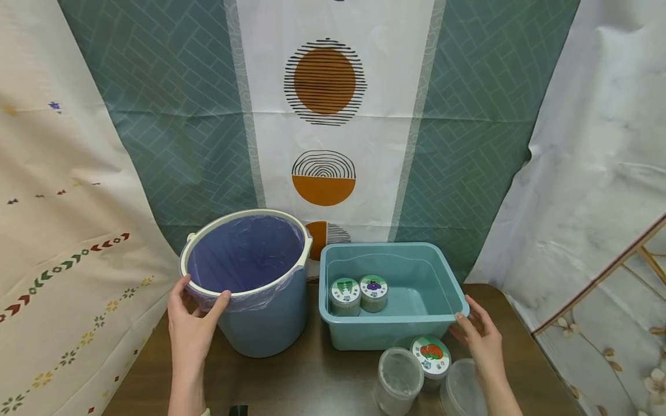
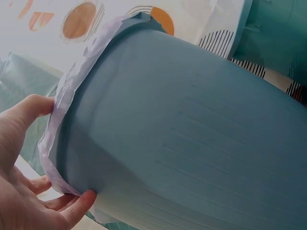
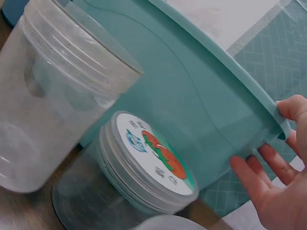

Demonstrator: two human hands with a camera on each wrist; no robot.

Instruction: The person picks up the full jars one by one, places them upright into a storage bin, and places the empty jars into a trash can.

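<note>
On the left stands a blue trash bin with a cream rim and a purple bag liner. My left hand holds its near-left rim, thumb and fingers spread over the liner edge. To the right is a teal plastic basin, whose near-right corner my right hand grips, thumb on the rim and fingers against the outside wall. Inside the basin sit a jar with a green-leaf lid and a jar with a purple-picture lid.
In front of the basin stand a lidless clear jar, a jar with a red-tomato lid and another clear container, partly behind my right forearm. All rest on a brown table. Patterned cloths hang behind and at both sides.
</note>
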